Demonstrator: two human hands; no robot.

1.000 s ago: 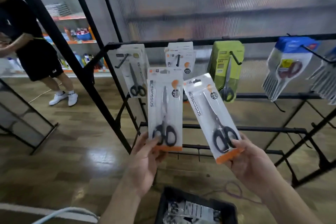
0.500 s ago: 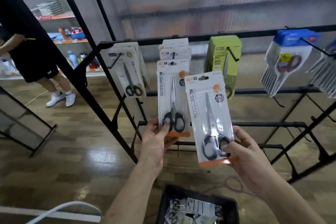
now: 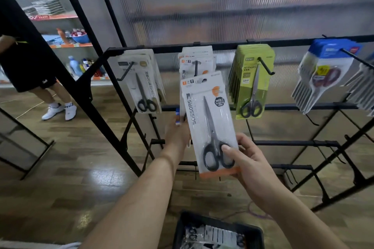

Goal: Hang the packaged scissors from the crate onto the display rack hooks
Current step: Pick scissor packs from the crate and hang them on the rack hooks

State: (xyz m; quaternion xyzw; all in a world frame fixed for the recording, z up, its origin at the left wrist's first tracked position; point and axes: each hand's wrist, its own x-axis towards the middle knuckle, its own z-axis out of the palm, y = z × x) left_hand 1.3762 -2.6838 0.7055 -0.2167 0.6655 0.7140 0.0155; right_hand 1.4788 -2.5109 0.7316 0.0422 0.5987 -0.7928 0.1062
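The left hand has lifted the first scissors pack up to the centre hook, where it seems threaded on. The hand's grip is hidden and cannot be told. The right hand, thumb and fingers pinching the second scissors pack, has swung it to mid-frame above the crate, likely next to hang.
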